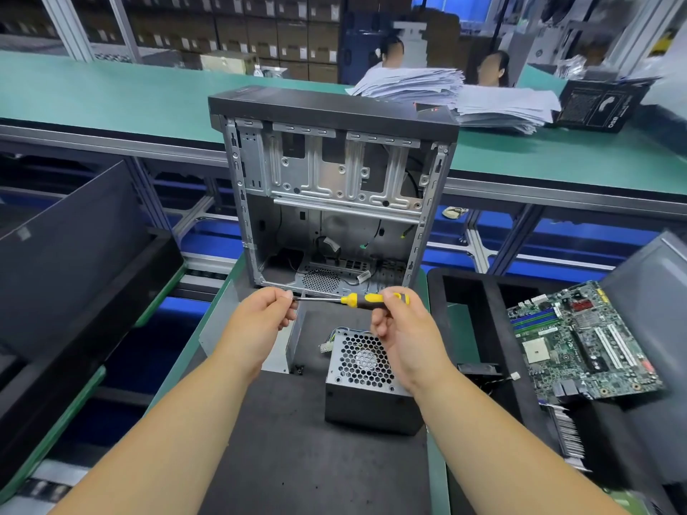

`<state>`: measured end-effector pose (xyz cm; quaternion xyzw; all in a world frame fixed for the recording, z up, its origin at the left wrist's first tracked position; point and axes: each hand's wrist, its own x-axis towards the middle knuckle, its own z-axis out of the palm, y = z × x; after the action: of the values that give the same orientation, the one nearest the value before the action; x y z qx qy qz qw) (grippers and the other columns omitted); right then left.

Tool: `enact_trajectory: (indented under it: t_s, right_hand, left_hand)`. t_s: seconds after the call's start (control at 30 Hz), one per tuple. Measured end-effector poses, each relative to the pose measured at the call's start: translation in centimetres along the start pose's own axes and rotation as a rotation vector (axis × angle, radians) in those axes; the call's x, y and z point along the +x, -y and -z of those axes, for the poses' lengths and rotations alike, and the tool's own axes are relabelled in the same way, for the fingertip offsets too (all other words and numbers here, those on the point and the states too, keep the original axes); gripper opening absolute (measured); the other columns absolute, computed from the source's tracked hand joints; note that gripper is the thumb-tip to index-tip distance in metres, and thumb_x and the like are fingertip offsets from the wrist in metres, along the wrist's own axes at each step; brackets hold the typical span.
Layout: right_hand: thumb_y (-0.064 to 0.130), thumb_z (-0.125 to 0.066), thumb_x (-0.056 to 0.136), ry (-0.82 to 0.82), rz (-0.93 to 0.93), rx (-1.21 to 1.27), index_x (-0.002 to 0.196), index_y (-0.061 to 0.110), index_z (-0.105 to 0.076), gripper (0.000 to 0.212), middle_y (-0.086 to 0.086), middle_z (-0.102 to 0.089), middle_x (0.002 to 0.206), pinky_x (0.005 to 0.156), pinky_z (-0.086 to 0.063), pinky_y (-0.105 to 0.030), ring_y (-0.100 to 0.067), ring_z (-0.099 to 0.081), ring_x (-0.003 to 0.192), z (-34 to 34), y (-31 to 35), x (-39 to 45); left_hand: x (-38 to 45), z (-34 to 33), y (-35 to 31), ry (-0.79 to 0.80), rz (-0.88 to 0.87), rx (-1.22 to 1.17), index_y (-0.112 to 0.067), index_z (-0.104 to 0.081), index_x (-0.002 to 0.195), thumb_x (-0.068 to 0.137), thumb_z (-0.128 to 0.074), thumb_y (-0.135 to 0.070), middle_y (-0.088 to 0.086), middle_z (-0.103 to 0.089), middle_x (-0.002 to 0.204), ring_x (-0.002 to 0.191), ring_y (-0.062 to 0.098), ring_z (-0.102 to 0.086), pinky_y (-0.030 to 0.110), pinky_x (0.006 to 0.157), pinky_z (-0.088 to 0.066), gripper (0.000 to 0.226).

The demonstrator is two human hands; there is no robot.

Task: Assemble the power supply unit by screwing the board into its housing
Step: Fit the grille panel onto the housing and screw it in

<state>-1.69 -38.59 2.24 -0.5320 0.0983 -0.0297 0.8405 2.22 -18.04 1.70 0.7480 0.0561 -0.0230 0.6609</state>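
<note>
A power supply unit, a dark metal box with a honeycomb fan grille on top, sits on the black mat below my hands. My right hand grips the yellow-and-black handle of a screwdriver held level above the mat. My left hand pinches the tip of its metal shaft; whether a screw sits between those fingers is hidden. A white connector with wires pokes out behind the unit. A grey metal panel lies under my left hand.
An open computer case stands upright just beyond my hands. A green motherboard leans in a black foam tray at right. A dark panel rests at left. Paper stacks lie on the far green bench, where two people sit.
</note>
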Motion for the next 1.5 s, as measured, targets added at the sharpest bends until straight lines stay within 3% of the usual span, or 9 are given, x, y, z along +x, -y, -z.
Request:
enact_trajectory:
  t_s: [0.17, 0.37, 0.5, 0.87, 1.13, 1.3, 1.5]
  right_hand:
    - [0.017, -0.051, 0.098, 0.025, 0.086, -0.257, 0.092, 0.021, -0.06, 0.012, 0.0, -0.058, 0.066, 0.06, -0.04, -0.024, -0.011, -0.046, 0.058, 0.0, 1.6, -0.4]
    - [0.031, -0.055, 0.087, -0.049, 0.178, -0.205, 0.08, 0.035, -0.066, 0.013, 0.001, -0.058, 0.065, 0.057, -0.041, -0.021, -0.01, -0.046, 0.058, 0.8, 3.5, -1.2]
    - [0.033, -0.057, 0.084, -0.038, 0.187, -0.198, 0.078, 0.035, -0.066, 0.011, 0.002, -0.057, 0.063, 0.054, -0.041, -0.019, -0.009, -0.045, 0.057, 1.2, 4.1, -1.7]
    - [0.032, -0.058, 0.084, -0.027, 0.172, -0.21, 0.082, 0.029, -0.066, 0.008, -0.002, -0.056, 0.064, 0.052, -0.041, -0.018, -0.01, -0.044, 0.056, 1.6, 4.1, -2.7]
    - [0.031, -0.057, 0.085, -0.059, 0.155, -0.224, 0.079, 0.032, -0.066, 0.011, -0.001, -0.057, 0.066, 0.055, -0.042, -0.02, -0.011, -0.045, 0.059, 2.0, 4.0, -2.9]
    - [0.033, -0.057, 0.084, -0.07, 0.163, -0.274, 0.078, 0.035, -0.065, 0.01, 0.001, -0.057, 0.065, 0.059, -0.041, -0.025, -0.013, -0.046, 0.061, 2.2, 4.2, -3.0]
    - [0.039, -0.058, 0.08, -0.09, 0.162, -0.317, 0.079, 0.035, -0.064, 0.008, 0.001, -0.058, 0.064, 0.058, -0.041, -0.026, -0.011, -0.045, 0.057, 2.8, 4.2, -3.1]
  left_hand:
    - [-0.6, -0.9, -1.2, 0.032, -0.014, 0.026, -0.014, -0.063, 0.074, 0.099, -0.052, -0.028, -0.011, -0.056, 0.059, 0.055, 0.001, -0.047, 0.019, 0.064, -0.042, 0.03]
    - [-0.8, -2.0, -2.1, 0.017, 0.006, -0.102, -0.012, -0.065, 0.077, 0.099, -0.053, -0.022, -0.009, -0.06, 0.062, 0.057, 0.003, -0.05, 0.022, 0.068, -0.044, 0.027]
    - [-1.1, -2.2, -2.2, 0.069, 0.032, -0.215, -0.014, -0.066, 0.08, 0.098, -0.055, -0.02, -0.007, -0.064, 0.067, 0.061, 0.004, -0.053, 0.021, 0.069, -0.045, 0.022]
    - [-1.6, -2.6, -2.0, 0.122, 0.034, -0.211, -0.015, -0.067, 0.086, 0.096, -0.058, -0.014, -0.008, -0.067, 0.071, 0.064, 0.002, -0.055, 0.022, 0.07, -0.044, 0.013]
    - [-1.9, -2.3, -1.8, 0.235, 0.044, -0.183, -0.013, -0.066, 0.087, 0.097, -0.057, -0.012, -0.006, -0.066, 0.071, 0.062, 0.003, -0.055, 0.021, 0.068, -0.045, 0.013]
    - [-2.0, -2.7, -1.7, 0.22, 0.047, -0.187, -0.011, -0.066, 0.085, 0.097, -0.055, -0.013, -0.006, -0.066, 0.067, 0.06, 0.002, -0.054, 0.022, 0.067, -0.044, 0.016]
    - [-2.3, -2.7, -1.5, 0.263, -0.009, -0.165, -0.016, -0.067, 0.084, 0.096, -0.057, -0.009, -0.006, -0.067, 0.073, 0.067, 0.005, -0.056, 0.026, 0.077, -0.046, 0.017]
